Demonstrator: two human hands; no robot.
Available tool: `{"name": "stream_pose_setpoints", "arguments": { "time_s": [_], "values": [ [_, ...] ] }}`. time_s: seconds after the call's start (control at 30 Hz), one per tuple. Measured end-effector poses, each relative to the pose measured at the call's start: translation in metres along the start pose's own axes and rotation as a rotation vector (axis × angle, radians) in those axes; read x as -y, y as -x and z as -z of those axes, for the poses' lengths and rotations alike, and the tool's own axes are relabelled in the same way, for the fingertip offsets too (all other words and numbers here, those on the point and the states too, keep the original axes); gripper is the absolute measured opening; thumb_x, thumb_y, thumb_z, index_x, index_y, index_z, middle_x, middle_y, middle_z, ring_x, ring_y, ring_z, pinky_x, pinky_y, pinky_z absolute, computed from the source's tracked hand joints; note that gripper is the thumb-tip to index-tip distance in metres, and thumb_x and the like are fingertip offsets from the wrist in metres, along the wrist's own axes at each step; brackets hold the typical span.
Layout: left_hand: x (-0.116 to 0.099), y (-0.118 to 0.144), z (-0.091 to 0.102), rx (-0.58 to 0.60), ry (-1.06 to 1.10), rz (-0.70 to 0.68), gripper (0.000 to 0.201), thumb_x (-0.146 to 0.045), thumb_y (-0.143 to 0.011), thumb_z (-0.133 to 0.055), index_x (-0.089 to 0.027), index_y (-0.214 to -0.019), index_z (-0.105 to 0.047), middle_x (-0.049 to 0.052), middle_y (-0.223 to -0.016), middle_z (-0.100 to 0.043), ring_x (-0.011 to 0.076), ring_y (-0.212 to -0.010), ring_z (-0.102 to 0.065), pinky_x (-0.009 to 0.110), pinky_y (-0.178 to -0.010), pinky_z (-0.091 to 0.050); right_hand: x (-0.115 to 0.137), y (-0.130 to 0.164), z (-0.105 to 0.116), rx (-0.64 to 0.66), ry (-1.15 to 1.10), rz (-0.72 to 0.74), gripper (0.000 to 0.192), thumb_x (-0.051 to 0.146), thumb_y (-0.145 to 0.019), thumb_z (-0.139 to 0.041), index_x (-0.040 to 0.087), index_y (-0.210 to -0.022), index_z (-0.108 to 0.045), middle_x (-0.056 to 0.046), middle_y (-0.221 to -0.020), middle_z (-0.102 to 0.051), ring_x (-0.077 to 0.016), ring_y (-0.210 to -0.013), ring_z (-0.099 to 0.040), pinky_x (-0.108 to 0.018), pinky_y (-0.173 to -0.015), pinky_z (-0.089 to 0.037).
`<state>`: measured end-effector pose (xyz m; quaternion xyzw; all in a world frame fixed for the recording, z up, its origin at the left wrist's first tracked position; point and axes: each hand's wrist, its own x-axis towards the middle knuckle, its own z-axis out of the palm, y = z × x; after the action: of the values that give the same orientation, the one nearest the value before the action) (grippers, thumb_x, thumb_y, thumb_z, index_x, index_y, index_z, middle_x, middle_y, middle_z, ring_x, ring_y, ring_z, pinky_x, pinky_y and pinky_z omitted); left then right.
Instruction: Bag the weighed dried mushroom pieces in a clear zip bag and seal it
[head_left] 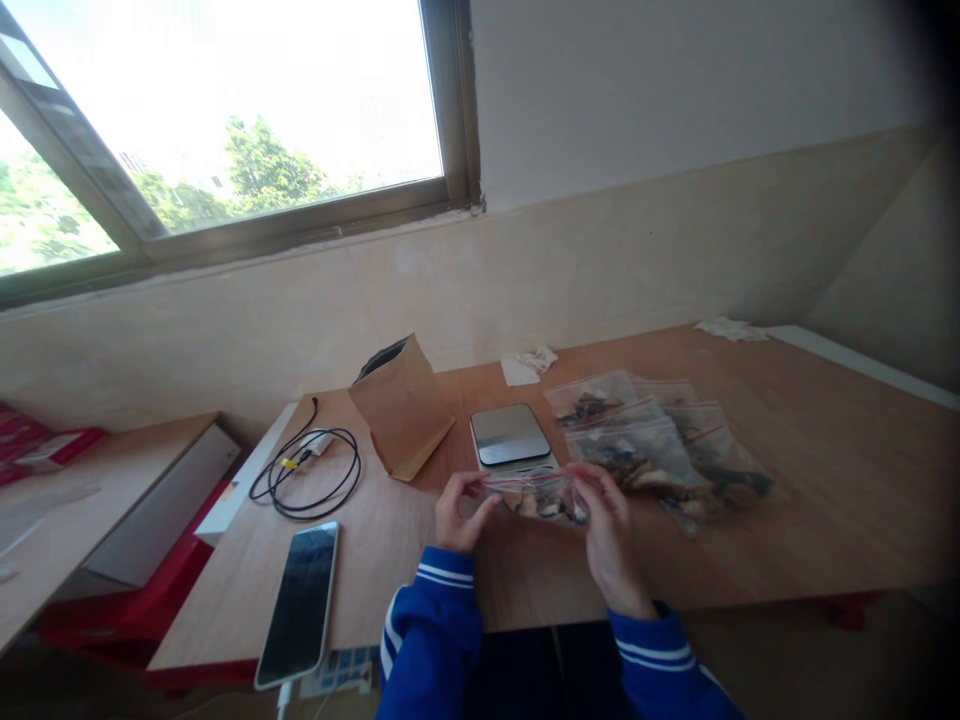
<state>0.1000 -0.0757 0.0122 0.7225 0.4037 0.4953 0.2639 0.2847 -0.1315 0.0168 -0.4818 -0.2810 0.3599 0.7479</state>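
Carrying all the other things, the wooden table (840, 490) is the largest one here. On its right part lies a pile of zip bags (637, 445) with dark and brown dry pieces inside. At left of the centre stands a paper bag (405, 410), its mouth open. A phone (300, 600) lies at the front left edge. Near the middle is a flat device with a shiny top (510, 436), probably a small scale. The right hand (611, 530) and the left hand (459, 515) are apart from each other, each one pinching one end of the same small clear bag (531, 500). This bag is between them, just in front of the device, with brown pieces in it. Whether its red strip (529, 474) is pressed closed, I cannot tell. For good handling, I judge, the strip should be level and lightly stretched, the pieces should rest below it, and any pressure should go evenly along its length, without crushing the contents
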Motion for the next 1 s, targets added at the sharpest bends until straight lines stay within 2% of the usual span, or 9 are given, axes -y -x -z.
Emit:
{"name": "stream_pose_setpoints", "arguments": {
  "time_s": [0.1, 0.2, 0.3, 0.4, 0.5, 0.57, 0.67, 0.8, 1.0],
  "values": [
    [0.0, 0.0, 0.001, -0.012, -0.023, -0.012, 0.027, -0.036, -0.076, -0.069, -0.015, -0.092, -0.067, 0.008, -0.087, -0.07, 0.0183, -0.078, -0.064, 0.031, -0.071, -0.053, -0.001, 0.0, 0.001, 0.044, -0.011, -0.013, 0.024, 0.041, -0.076, -0.064, 0.021, -0.09, -0.063, -0.004, -0.087, -0.069, -0.0156, -0.067, -0.061, -0.03, -0.064, -0.051],
    [0.003, 0.002, -0.001, -0.061, -0.063, -0.038, 0.022, -0.037, -0.078, -0.066, -0.016, -0.081, -0.066, 0.005, -0.076, -0.069, 0.0167, -0.071, -0.063, 0.028, -0.066, -0.052, -0.001, -0.003, 0.004, 0.107, 0.123, 0.042, 0.024, 0.042, -0.082, -0.056, 0.022, -0.092, -0.063, -0.006, -0.094, -0.068, -0.0211, -0.083, -0.063, -0.038, -0.078, -0.051],
    [0.006, 0.006, -0.002, -0.115, -0.115, -0.109, 0.02, -0.037, -0.079, -0.066, -0.016, -0.079, -0.066, 0.004, -0.071, -0.067, 0.0147, -0.065, -0.061, 0.025, -0.061, -0.049, 0.005, -0.004, 0.006, 0.081, 0.451, 0.288, 0.026, 0.041, -0.087, -0.047, 0.022, -0.088, -0.064, -0.008, -0.101, -0.065, -0.0262, -0.104, -0.057, -0.048, -0.098, -0.038],
    [0.006, 0.009, -0.002, -0.127, -0.139, -0.198, 0.019, -0.036, -0.079, -0.066, -0.016, -0.081, -0.066, 0.003, -0.07, -0.066, 0.0136, -0.062, -0.06, 0.024, -0.057, -0.048, 0.018, 0.002, -0.001, 0.047, 0.72, 0.536, 0.025, 0.038, -0.089, -0.046, 0.023, -0.095, -0.064, -0.01, -0.115, -0.058, -0.0282, -0.117, -0.048, -0.051, -0.104, -0.028],
    [0.0, 0.01, 0.0, -0.103, -0.172, -0.254, 0.02, -0.036, -0.08, -0.065, -0.017, -0.086, -0.066, 0.004, -0.07, -0.066, 0.0134, -0.06, -0.059, 0.024, -0.054, -0.048, 0.028, 0.014, -0.015, 0.156, 0.879, 0.666, 0.027, 0.036, -0.089, -0.048, 0.029, -0.111, -0.061, -0.008, -0.129, -0.051, -0.0286, -0.122, -0.044, -0.05, -0.102, -0.029],
    [-0.005, 0.01, 0.002, -0.085, -0.198, -0.282, 0.019, -0.034, -0.081, -0.063, -0.017, -0.088, -0.067, 0.005, -0.071, -0.067, 0.0136, -0.06, -0.059, 0.024, -0.054, -0.048, 0.03, 0.021, -0.023, 0.251, 0.953, 0.719, 0.026, 0.037, -0.087, -0.053, 0.034, -0.111, -0.062, -0.005, -0.129, -0.052, -0.0294, -0.121, -0.043, -0.05, -0.101, -0.028],
    [-0.012, 0.01, 0.004, -0.08, -0.208, -0.343, 0.014, -0.029, -0.082, -0.062, -0.017, -0.089, -0.066, 0.006, -0.073, -0.068, 0.0143, -0.062, -0.061, 0.025, -0.055, -0.049, 0.027, 0.025, -0.029, 0.3, 0.981, 0.74, 0.017, 0.039, -0.083, -0.061, 0.034, -0.098, -0.066, -0.003, -0.118, -0.061, -0.0296, -0.115, -0.047, -0.049, -0.098, -0.028],
    [-0.013, 0.01, 0.004, -0.07, -0.209, -0.364, 0.012, -0.028, -0.082, -0.064, -0.018, -0.087, -0.066, 0.006, -0.074, -0.069, 0.0151, -0.064, -0.062, 0.026, -0.056, -0.05, 0.028, 0.026, -0.029, 0.308, 0.912, 0.699, 0.008, 0.036, -0.085, -0.059, 0.03, -0.086, -0.065, -0.002, -0.101, -0.067, -0.028, -0.108, -0.05, -0.047, -0.095, -0.029],
    [-0.008, 0.012, 0.0, -0.098, -0.17, -0.313, 0.011, -0.028, -0.079, -0.067, -0.017, -0.08, -0.064, 0.004, -0.069, -0.067, 0.0131, -0.06, -0.059, 0.024, -0.053, -0.047, 0.041, 0.03, -0.03, 0.278, 0.721, 0.635, 0.01, 0.033, -0.089, -0.054, 0.027, -0.086, -0.062, -0.003, -0.094, -0.067, -0.0247, -0.098, -0.057, -0.043, -0.091, -0.037]
  ]
}}
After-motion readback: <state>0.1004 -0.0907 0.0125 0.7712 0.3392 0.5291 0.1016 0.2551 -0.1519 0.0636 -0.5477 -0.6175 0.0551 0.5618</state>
